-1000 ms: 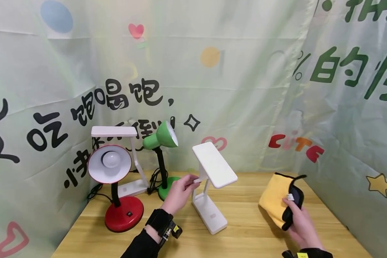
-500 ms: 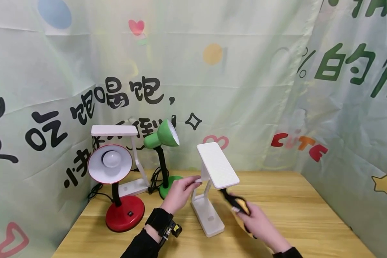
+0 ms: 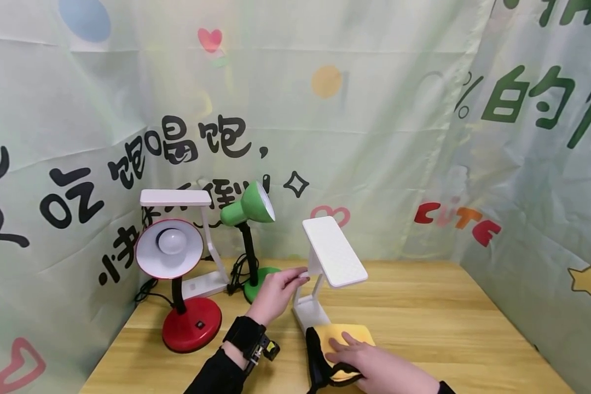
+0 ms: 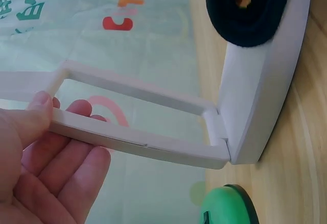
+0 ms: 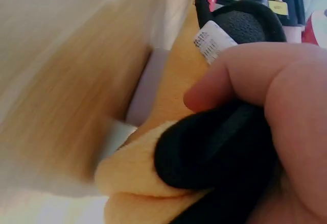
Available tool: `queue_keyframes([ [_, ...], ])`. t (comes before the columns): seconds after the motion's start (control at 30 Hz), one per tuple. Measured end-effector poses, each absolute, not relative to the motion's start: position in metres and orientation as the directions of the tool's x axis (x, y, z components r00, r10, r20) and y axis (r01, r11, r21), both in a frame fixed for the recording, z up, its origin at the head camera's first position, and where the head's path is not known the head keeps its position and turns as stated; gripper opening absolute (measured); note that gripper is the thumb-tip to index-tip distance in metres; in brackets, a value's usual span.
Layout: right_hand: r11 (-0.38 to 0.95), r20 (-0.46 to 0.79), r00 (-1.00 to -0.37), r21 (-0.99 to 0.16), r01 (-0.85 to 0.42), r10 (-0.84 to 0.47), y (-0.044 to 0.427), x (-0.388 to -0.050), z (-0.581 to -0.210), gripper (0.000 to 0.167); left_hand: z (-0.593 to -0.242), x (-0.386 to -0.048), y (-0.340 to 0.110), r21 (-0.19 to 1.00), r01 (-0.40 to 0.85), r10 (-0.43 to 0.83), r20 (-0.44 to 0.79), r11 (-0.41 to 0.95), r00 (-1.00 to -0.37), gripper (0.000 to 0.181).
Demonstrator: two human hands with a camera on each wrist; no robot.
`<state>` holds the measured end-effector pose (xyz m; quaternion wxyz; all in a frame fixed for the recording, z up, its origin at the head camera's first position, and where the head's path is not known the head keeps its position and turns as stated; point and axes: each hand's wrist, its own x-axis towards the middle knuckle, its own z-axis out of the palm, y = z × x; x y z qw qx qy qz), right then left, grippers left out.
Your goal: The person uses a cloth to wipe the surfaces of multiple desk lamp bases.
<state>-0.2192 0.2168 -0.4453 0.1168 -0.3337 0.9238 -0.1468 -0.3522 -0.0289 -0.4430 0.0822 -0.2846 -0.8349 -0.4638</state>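
A white desk lamp (image 3: 335,251) stands mid-table in the head view. My left hand (image 3: 277,293) pinches its hinged frame arm near the top; in the left wrist view that hand (image 4: 56,157) has thumb and fingers around the white frame (image 4: 133,140). My right hand (image 3: 379,364) holds a yellow and black cloth (image 3: 347,332) over the front part of the lamp's base, hiding it. The right wrist view shows the right hand (image 5: 286,101) with thumb and fingers gripping the black edge of the yellow cloth (image 5: 138,168).
A red lamp (image 3: 192,325) stands at the left, with a second white lamp (image 3: 204,285) and a green lamp (image 3: 250,208) behind it. Black cords lie beside them. Printed fabric (image 3: 374,164) hangs behind the wooden table (image 3: 448,306).
My right hand has brought the cloth leftward from the table's right side onto the lamp's base. The left hand has kept its hold on the lamp's arm.
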Motion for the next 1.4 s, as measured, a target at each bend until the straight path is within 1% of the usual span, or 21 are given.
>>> queue_keyframes([
  [0.1,0.728,-0.09,-0.747,-0.325,-0.603,-0.659,0.214,-0.218,-0.443,0.076,-0.443,-0.352,-0.027,0.737,0.543,0.399,0.393,0.402,-0.828,0.031],
  [0.27,0.748,0.001,-0.777,-0.27,-0.606,-0.63,0.203,-0.225,-0.444,0.07,-0.445,-0.354,-0.026,0.745,0.544,0.425,0.38,0.386,-0.822,0.032],
  [0.4,0.768,0.06,-0.784,-0.173,-0.617,-0.617,0.19,-0.244,-0.451,0.067,-0.445,-0.353,-0.03,0.746,0.547,0.433,0.379,0.381,-0.818,0.032],
  [0.5,0.782,0.075,-0.792,-0.129,-0.61,-0.606,0.179,-0.264,-0.458,0.069,-0.443,-0.353,-0.035,0.742,0.544,0.428,0.376,0.393,-0.822,0.032],
  [0.63,0.801,0.082,-0.815,-0.154,-0.579,-0.574,0.173,-0.285,-0.464,0.072,-0.441,-0.353,-0.032,0.742,0.542,0.438,0.366,0.395,-0.821,0.033],
  [0.77,0.798,0.09,-0.813,-0.157,-0.582,-0.575,0.173,-0.291,-0.466,0.073,-0.442,-0.354,-0.029,0.747,0.536,0.443,0.357,0.393,-0.823,0.032],
  [0.9,0.798,0.094,-0.81,-0.137,-0.587,-0.579,0.174,-0.287,-0.462,0.069,-0.443,-0.354,-0.031,0.742,0.54,0.431,0.368,0.399,-0.824,0.032],
  [0.97,0.799,0.092,-0.806,-0.108,-0.592,-0.585,0.177,-0.281,-0.458,0.068,-0.443,-0.354,-0.031,0.739,0.542,0.423,0.376,0.399,-0.824,0.032],
  [1.13,0.8,0.066,-0.801,-0.048,-0.598,-0.595,0.185,-0.258,-0.448,0.067,-0.447,-0.356,-0.03,0.734,0.55,0.409,0.395,0.397,-0.823,0.031],
  [1.27,0.793,0.017,-0.795,-0.069,-0.605,-0.606,0.192,-0.238,-0.441,0.067,-0.45,-0.358,-0.03,0.733,0.556,0.403,0.406,0.392,-0.82,0.031],
  [1.4,0.787,-0.053,-0.786,-0.084,-0.611,-0.616,0.199,-0.225,-0.438,0.067,-0.45,-0.358,-0.03,0.73,0.562,0.403,0.414,0.389,-0.817,0.031],
])
